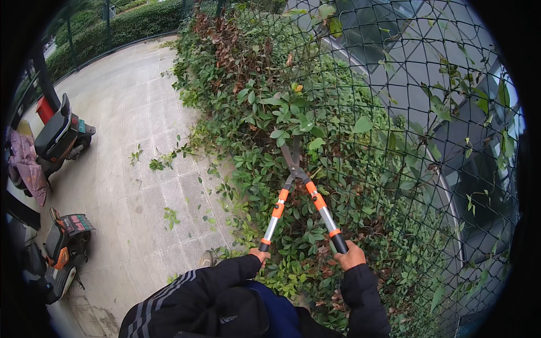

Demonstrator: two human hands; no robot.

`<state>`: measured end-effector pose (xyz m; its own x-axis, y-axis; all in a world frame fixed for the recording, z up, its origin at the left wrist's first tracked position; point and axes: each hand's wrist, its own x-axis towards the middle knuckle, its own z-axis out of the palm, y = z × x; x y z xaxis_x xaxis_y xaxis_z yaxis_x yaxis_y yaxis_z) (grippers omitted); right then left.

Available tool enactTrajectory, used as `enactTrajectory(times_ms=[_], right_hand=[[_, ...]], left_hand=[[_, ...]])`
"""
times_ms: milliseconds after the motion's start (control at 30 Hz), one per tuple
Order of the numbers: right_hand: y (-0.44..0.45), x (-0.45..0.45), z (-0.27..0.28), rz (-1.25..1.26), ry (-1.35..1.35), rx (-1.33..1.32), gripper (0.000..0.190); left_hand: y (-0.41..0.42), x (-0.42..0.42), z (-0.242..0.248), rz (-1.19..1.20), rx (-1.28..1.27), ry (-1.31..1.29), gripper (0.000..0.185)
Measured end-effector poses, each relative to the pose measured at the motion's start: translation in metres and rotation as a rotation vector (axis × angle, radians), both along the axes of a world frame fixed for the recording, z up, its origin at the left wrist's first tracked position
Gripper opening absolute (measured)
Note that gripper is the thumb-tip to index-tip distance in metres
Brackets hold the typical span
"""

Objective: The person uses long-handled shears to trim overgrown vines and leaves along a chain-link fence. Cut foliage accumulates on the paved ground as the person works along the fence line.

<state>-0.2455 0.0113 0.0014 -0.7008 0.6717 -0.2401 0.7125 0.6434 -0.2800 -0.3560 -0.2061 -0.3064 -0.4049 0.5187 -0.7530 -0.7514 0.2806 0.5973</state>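
A pair of long-handled hedge shears (293, 168) reaches out over a leafy green hedge (253, 160). My left hand (260, 256) grips the black end of the left handle, and my right hand (351, 256) holds the black grip of the right one. Both handles have silver tubes with orange collars and spread apart towards me. The dark blades stand partly apart in a V, their tips hidden among a cluster of leaves (291, 112) at the hedge top.
A green chain-link fence (405, 114) with climbing vines runs along the right of the hedge. Cut sprigs (162, 160) lie on the pale paving (139, 203) to the left. Parked scooters (61, 133) stand at the far left, one draped with a purple quilted cover (27, 162).
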Motion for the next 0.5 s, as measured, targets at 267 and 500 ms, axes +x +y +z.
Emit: enactTrajectory(times_ms=[267, 500], right_hand=[[0.010, 0.033, 0.028, 0.039, -0.007, -0.002, 0.043], [0.012, 0.021, 0.042, 0.116, -0.047, 0.078, 0.047]], left_hand=[[0.027, 0.036, 0.014, 0.003, -0.015, -0.037, 0.021], [0.047, 0.048, 0.013, 0.094, 0.131, -0.170, 0.021]])
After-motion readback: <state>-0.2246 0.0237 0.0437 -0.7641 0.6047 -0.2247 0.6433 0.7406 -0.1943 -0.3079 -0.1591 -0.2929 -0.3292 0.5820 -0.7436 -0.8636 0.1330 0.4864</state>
